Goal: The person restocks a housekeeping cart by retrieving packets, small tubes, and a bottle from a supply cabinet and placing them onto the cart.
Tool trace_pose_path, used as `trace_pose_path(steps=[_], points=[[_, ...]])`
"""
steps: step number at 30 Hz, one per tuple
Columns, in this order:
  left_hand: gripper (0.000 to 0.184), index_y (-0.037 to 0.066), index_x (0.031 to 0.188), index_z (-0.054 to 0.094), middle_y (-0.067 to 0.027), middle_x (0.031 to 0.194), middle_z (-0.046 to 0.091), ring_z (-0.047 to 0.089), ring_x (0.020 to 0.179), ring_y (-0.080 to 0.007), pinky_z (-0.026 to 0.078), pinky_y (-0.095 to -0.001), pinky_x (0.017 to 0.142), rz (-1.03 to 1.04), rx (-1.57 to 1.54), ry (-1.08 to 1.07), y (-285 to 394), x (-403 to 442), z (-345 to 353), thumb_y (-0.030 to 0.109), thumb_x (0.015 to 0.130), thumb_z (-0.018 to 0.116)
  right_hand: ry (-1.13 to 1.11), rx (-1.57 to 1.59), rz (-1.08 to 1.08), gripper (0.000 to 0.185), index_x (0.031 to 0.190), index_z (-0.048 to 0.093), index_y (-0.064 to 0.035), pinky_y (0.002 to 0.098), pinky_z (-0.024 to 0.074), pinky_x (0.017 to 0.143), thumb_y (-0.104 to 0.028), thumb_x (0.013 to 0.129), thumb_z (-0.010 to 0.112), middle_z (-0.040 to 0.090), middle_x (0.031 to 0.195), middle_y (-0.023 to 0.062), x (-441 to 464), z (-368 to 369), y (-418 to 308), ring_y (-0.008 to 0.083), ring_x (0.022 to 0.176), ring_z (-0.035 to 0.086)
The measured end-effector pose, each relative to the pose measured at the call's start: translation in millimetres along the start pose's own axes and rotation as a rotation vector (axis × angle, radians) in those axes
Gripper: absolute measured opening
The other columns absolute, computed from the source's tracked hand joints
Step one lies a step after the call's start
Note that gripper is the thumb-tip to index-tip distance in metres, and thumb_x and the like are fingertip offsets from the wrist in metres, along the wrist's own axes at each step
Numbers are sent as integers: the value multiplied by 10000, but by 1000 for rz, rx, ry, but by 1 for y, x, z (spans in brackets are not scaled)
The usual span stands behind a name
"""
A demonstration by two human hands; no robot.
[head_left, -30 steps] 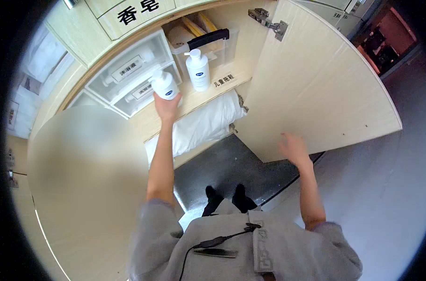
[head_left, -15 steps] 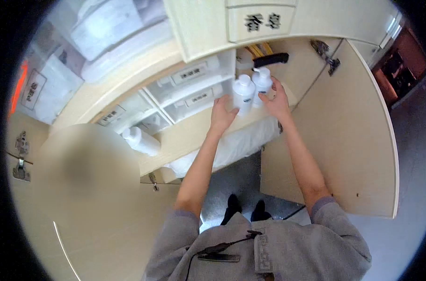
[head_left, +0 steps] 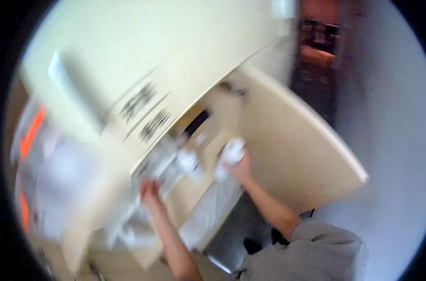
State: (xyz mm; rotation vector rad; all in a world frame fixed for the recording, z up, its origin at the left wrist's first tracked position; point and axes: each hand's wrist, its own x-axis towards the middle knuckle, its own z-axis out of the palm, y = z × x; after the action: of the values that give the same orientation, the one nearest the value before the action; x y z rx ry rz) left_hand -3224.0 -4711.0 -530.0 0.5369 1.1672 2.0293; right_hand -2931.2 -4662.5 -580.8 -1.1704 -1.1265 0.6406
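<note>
Motion blurs the whole view. My right hand (head_left: 241,167) is closed around a white bottle (head_left: 231,152), holding it over the shelf beside the open cabinet door. Another white bottle (head_left: 188,161) stands on the shelf (head_left: 182,196), apart from both hands. My left hand (head_left: 151,191) is off to the left, close to the pale drawer boxes (head_left: 159,161). Its fingers are too smeared to show whether they are apart or closed. Behind the bottles lies a dark-handled object (head_left: 197,122), its kind unclear.
An open cabinet door (head_left: 292,150) extends on the right. A labelled upper cabinet front (head_left: 175,61) overhangs the shelf. White plastic-like material (head_left: 210,210) bulges below the shelf edge. Part of the left side is blurred out.
My right hand has taken one white bottle away from the other, towards me. My left hand has moved left, away from the bottles. The view has turned.
</note>
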Motion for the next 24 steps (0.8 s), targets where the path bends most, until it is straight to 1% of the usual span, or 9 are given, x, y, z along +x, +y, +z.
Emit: trace_pose_path(steps=[6, 8, 10, 13, 14, 16, 19, 23, 24], points=[[376, -8, 1134, 432, -135, 1066, 506, 509, 988, -247, 421, -341, 895, -74, -120, -77, 15, -8, 52, 83, 784, 534, -591, 32, -38, 738, 1191, 366, -46, 351, 377, 882, -246, 602, 762, 505, 1084, 120, -52, -103, -45, 224, 1012, 488], [358, -15, 1118, 448, -143, 1097, 501, 482, 1042, -251, 360, -348, 942, -19, 170, -98, 20, -52, 80, 76, 781, 527, -808, -85, -64, 726, 1190, 376, -48, 349, 375, 882, -302, 614, 737, 506, 1096, 136, -69, -142, -48, 245, 1007, 494], [298, -15, 1066, 478, -155, 1122, 499, 466, 1078, -244, 312, -368, 970, 294, 204, -374, 29, -128, 128, 79, 786, 517, -934, -86, 17, 719, 1185, 386, -51, 349, 374, 884, -327, 615, 727, 508, 1101, 144, -90, -172, -47, 256, 1005, 497], [341, -1, 1081, 514, -185, 1136, 505, 451, 1103, -308, 327, -438, 951, 804, -6, -1149, 53, -238, 229, 114, 760, 541, -1343, -141, 269, 721, 1181, 401, -51, 357, 377, 882, -340, 605, 723, 512, 1100, 150, -129, -201, -19, 270, 1000, 502], [396, 30, 1079, 532, -163, 1145, 501, 446, 1104, -338, 310, -463, 955, 936, 86, -1476, 67, -261, 257, 188, 724, 608, -1287, -211, 258, 679, 1149, 431, -50, 360, 397, 838, -330, 604, 723, 527, 1057, 140, -144, -211, 16, 261, 972, 512], [517, 62, 1093, 532, -162, 1155, 474, 380, 1167, -343, 265, -480, 979, 1171, 188, -1632, 67, -310, 292, 285, 648, 674, -1291, -283, 409, 634, 1113, 469, -51, 357, 424, 787, -323, 599, 721, 545, 1020, 126, -164, -235, 24, 248, 941, 526], [423, 69, 951, 552, -99, 998, 512, 472, 969, -296, 333, -434, 873, 1180, 161, -1453, 47, -325, 309, 348, 654, 664, -1352, -412, 783, 657, 1127, 477, -69, 344, 427, 803, -335, 578, 719, 546, 1052, 124, -164, -266, 14, 243, 950, 531], [348, 64, 740, 511, -75, 716, 449, 436, 714, -240, 340, -359, 697, 1143, 230, -1448, 63, -323, 297, 375, 663, 645, -1306, -476, 832, 684, 1154, 463, -83, 366, 417, 828, -338, 573, 719, 538, 1083, 126, -161, -326, 43, 260, 972, 525], [355, 64, 712, 501, -75, 694, 440, 433, 692, -238, 334, -349, 676, 1123, 264, -1494, 79, -310, 289, 390, 667, 635, -1124, -418, 838, 687, 1162, 457, -84, 376, 411, 837, -332, 577, 717, 537, 1086, 129, -147, -340, 35, 268, 982, 522]])
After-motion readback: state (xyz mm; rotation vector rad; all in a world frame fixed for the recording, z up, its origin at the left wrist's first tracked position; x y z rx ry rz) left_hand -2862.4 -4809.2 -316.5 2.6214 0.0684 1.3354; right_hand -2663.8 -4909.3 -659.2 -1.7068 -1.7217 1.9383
